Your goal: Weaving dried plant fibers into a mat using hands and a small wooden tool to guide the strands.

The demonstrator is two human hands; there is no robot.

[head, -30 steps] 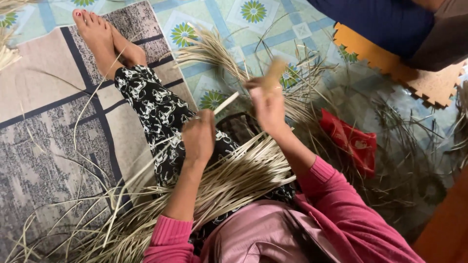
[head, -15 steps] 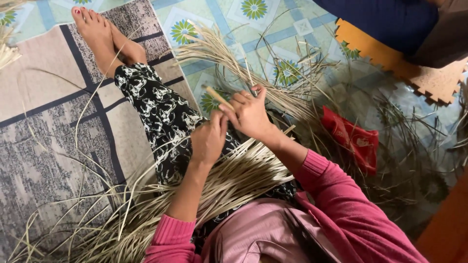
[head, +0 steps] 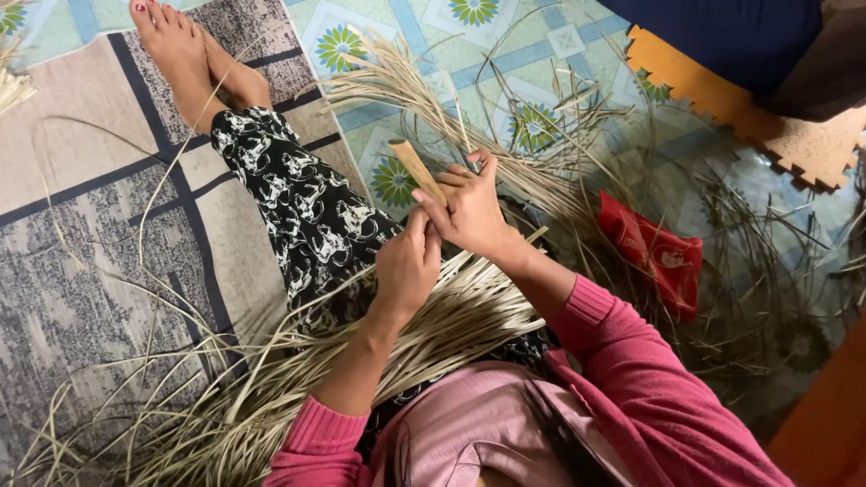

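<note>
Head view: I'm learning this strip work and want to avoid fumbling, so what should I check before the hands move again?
1. Right hand grips the flat stick: ok.
2. Left hand touches the right hand at the fingertips: ok.
3. Bundle of dried strips rests across the lap: ok.
4. Which single strip the left hand pinches: cannot tell.
5. Loose strips lie scattered over the rug, untidy: not ok.
6. Red pouch lies apart from both hands: ok.
</note>
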